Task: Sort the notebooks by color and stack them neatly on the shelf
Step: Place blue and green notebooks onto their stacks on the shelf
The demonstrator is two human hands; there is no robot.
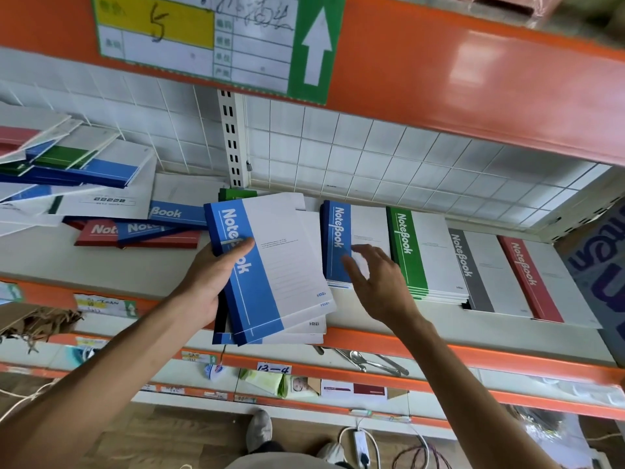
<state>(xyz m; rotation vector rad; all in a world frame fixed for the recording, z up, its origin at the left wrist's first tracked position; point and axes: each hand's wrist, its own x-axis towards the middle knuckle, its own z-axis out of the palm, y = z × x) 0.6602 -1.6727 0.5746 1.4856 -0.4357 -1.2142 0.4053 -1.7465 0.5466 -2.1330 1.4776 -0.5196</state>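
Your left hand grasped a bundle of blue notebooks at frame centre, thumb laid across the top cover's blue band and fingers curled under the spine; at least three covers showed fanned at the lower edge, exact count not readable. The top cover read "NoteBook" in white down the band, with a small logo at the lower right corner too small to read. Your right hand was released, fingers spread and relaxed, over the near edge of the blue stack just right of centre; contact could not be confirmed. Four sorted stacks stood side by side on the shelf across the right half of the frame: that blue one, a green stack, a grey stack and a red stack, each showing "NoteBook" on its band. An unsorted heap lay at middle left: blue, green and red covers, some tilted against the tiled wall, not countable; two red and blue covers there showed partial "Not…" lettering. At top left, one label sheet on the orange beam carried a handwritten "5" on yellow, beside one white up-arrow on green. A tag at lower centre read "13-4".
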